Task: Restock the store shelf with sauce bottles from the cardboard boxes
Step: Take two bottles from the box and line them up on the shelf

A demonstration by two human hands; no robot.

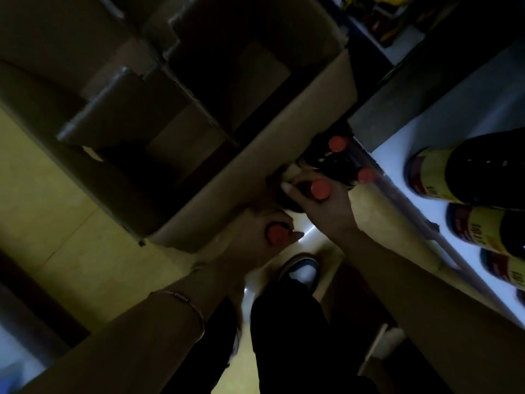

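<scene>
Beside the cardboard box, your left hand curls round a red-capped bottle. Your right hand, arm outstretched, grips another bottle just past the box's corner.

— What do the sauce bottles look like?
— Dark, with red caps. One red-capped bottle stands upright below the cardboard box; only its cap and dark shoulder show. A second bottle sits lower left of it, cap up, at the box's near corner.
— Any others?
— Two more red caps and stand close together beside the box, near the shelf's edge.
— And the shelf?
— A white shelf on the right carries a row of dark bottles with yellow labels, seen tilted in this view.
— The box itself?
— Brown, open-topped, with cardboard dividers; its inside is too dark to read.
</scene>
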